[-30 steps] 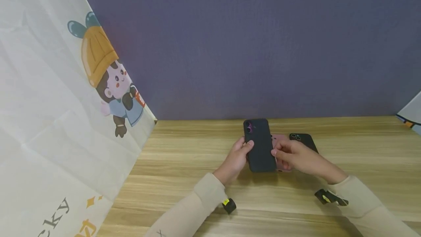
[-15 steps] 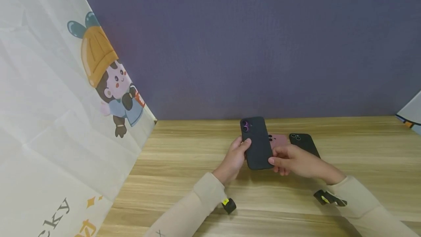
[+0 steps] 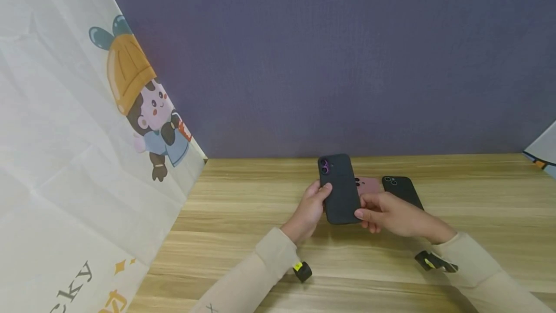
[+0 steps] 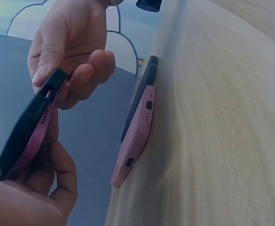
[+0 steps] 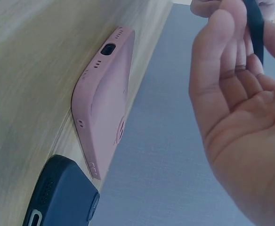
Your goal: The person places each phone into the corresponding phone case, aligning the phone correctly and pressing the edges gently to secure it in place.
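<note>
My left hand (image 3: 306, 210) holds a phone in a black case (image 3: 340, 194) over the table, with the camera side up and the thumb across its left edge. At the lower right corner of that case, my right hand (image 3: 393, 212) pinches the edge between thumb and fingers. In the left wrist view, the magenta phone (image 4: 34, 141) shows along the rim of the black case, its bottom edge partly out of it. A pink phone case (image 3: 368, 185) lies just right of the held phone, partly hidden behind it and my right hand. Beside it rests another black phone case (image 3: 401, 190).
The wooden table (image 3: 234, 235) ends at a dark blue-grey panel (image 3: 330, 62) close behind the phones. A white sheet (image 3: 56, 134) with a printed cartoon figure stands along the left side. Both wrists carry small black devices near the cuffs.
Compared with one second ago, the held phone has shifted slightly up and left. My right fingers have moved down its right edge to the lower corner. The last half second shows almost no motion.
</note>
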The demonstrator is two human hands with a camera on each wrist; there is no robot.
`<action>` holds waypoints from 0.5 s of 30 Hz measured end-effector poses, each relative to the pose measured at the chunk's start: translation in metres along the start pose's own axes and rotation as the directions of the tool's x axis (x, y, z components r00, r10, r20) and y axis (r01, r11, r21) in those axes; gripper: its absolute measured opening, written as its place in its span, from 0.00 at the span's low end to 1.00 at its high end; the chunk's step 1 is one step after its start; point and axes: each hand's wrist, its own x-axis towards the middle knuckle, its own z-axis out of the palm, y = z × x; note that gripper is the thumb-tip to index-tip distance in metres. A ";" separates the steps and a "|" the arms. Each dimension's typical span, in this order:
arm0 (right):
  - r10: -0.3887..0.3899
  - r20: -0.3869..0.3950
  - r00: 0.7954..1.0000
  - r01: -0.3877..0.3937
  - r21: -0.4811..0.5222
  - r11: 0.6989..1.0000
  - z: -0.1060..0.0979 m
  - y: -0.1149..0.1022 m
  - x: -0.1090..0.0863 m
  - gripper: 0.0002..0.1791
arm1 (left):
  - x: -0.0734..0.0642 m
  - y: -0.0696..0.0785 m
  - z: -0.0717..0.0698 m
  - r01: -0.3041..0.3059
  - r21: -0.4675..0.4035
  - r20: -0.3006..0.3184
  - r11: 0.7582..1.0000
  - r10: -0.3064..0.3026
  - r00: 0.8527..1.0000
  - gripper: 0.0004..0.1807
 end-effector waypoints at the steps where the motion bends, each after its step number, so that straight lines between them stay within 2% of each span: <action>1: 0.004 -0.004 1.000 -0.004 -0.005 1.000 0.000 0.000 0.000 0.13 | 0.000 0.000 0.000 0.001 0.001 -0.004 1.000 -0.001 1.000 0.22; 7: 0.022 -0.092 0.995 -0.025 -0.038 0.999 0.000 0.001 0.001 0.15 | 0.000 -0.001 0.003 -0.020 0.000 0.007 1.000 0.020 1.000 0.20; 12: 0.031 -0.175 0.984 -0.029 0.015 0.999 -0.001 0.002 0.002 0.14 | -0.002 -0.002 0.006 -0.014 0.023 0.053 1.000 0.013 0.999 0.21; 15: 0.059 -0.226 0.972 -0.056 0.019 0.998 -0.001 0.000 0.003 0.14 | -0.004 -0.003 0.008 -0.010 0.035 0.088 0.999 0.006 0.996 0.21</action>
